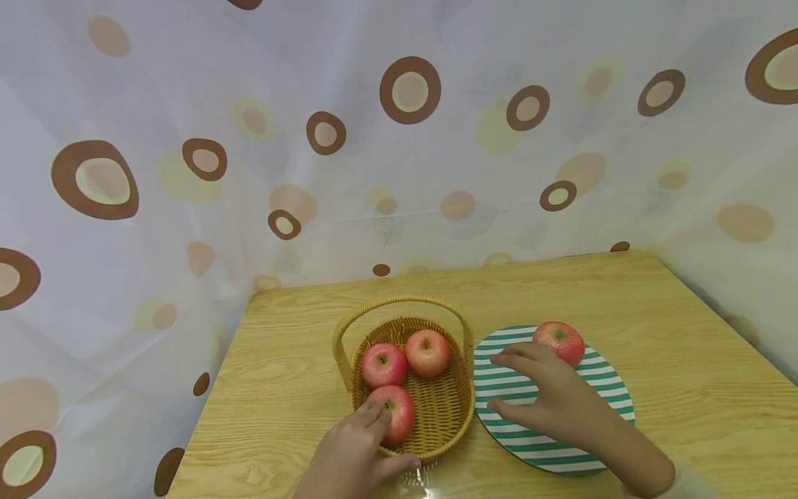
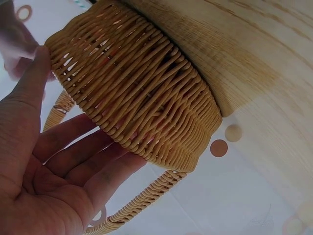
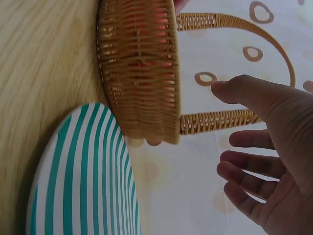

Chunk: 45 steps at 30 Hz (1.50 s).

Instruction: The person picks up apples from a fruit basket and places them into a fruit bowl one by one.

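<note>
A wicker basket (image 1: 442, 409) with an arched handle (image 1: 405, 299) stands on the table and holds three red apples: one at the left (image 1: 382, 365), one at the back (image 1: 430, 353) and a near one (image 1: 402, 419). My left hand (image 1: 352, 447) reaches over the near rim, its extended fingers lying over the near apple. In the left wrist view its thumb (image 2: 34, 81) is by the rim. Above a round green-and-white striped mat (image 1: 514, 423), my right hand (image 1: 555, 398) hovers with fingers and thumb spread, holding nothing. Another apple (image 1: 559, 343) sits on the mat's far part, just beyond that hand.
The wooden table (image 1: 280, 388) carries the basket and, close to its right, the mat. A pale curtain (image 1: 349, 180) with brown and yellow circles hangs behind the table and along both sides. The basket's handle stands upright over the apples.
</note>
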Tool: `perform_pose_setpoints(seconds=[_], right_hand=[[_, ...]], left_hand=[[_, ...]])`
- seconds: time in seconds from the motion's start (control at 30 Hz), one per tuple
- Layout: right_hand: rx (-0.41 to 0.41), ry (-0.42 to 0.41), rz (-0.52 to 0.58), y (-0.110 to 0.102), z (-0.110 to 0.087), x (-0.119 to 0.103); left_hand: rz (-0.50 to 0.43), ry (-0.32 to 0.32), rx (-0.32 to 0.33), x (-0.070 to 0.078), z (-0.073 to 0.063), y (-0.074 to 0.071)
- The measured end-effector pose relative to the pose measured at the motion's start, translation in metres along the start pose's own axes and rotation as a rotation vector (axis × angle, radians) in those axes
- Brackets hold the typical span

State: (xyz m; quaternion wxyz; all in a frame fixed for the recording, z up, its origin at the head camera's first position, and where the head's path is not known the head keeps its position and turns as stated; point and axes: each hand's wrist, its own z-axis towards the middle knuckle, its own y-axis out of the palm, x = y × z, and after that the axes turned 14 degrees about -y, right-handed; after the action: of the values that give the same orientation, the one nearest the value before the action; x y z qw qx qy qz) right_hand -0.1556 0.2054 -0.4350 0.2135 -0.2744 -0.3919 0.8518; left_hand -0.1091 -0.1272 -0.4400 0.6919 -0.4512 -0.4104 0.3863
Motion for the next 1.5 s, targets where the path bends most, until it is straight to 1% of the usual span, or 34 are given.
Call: perform_pose_setpoints(seconds=[0.17,0.23,0.43,0.67,0.83,0.93,1.07,1.17,1.33,1.5], right_hand=[[0.006,-0.075,0.033,0.009,0.004,-0.008],[0.009,-0.112,0.052,0.012,0.005,-0.011],[-0.021,-0.111,0.105,0.022,0.009,-0.019],[-0.087,-0.116,0.156,0.033,0.016,-0.026],[-0.099,-0.127,0.185,0.043,0.022,-0.031],[-0.108,-0.134,0.2,0.05,0.027,-0.033],[-0.121,-0.162,0.23,0.059,0.033,-0.036],[-0.128,-0.189,0.248,0.064,0.037,-0.037],[-0.149,-0.212,0.26,0.069,0.042,-0.04],[-0.17,-0.206,0.261,0.072,0.047,-0.044]], left_hand=[[0.01,0.007,0.013,0.001,0.0,0.0],[0.004,0.007,0.006,0.001,0.0,-0.001],[-0.006,0.007,-0.007,0.001,0.001,-0.001],[0.005,0.022,-0.007,0.001,0.001,-0.002],[0.004,0.017,-0.009,0.001,0.001,-0.001],[0.013,0.02,0.003,0.001,0.001,0.0],[0.025,0.032,0.021,0.0,0.001,0.001],[0.031,0.038,0.022,0.0,0.001,0.0],[0.035,0.047,0.012,0.0,0.001,0.0],[0.033,0.042,0.007,-0.001,0.001,-0.001]])
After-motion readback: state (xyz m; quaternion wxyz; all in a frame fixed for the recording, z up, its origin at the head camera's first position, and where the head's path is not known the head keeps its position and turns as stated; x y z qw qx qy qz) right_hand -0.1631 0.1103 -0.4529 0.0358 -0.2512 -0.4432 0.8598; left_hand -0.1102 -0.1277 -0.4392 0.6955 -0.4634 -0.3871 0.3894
